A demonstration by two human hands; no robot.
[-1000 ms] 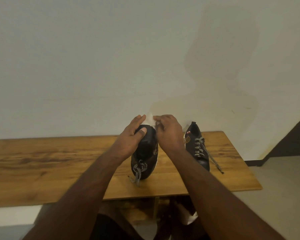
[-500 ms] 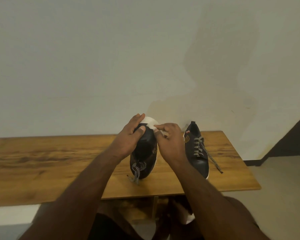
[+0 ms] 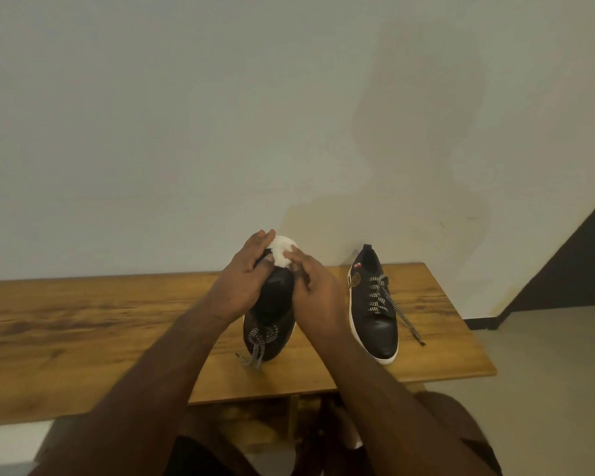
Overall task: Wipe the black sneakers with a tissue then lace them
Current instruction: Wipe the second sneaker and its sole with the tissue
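The black sneaker (image 3: 272, 310) stood tipped up near the table's (image 3: 83, 324) front edge, my left hand (image 3: 244, 280) gripping it, right hand (image 3: 315, 290) pinching the tissue (image 3: 282, 250); I judged firm, short strokes best.

right hand (image 3: 318, 290) now lower beside the held sneaker (image 3: 272, 310), tissue (image 3: 284, 250) more exposed atop its raised end, fingertips pressing tissue
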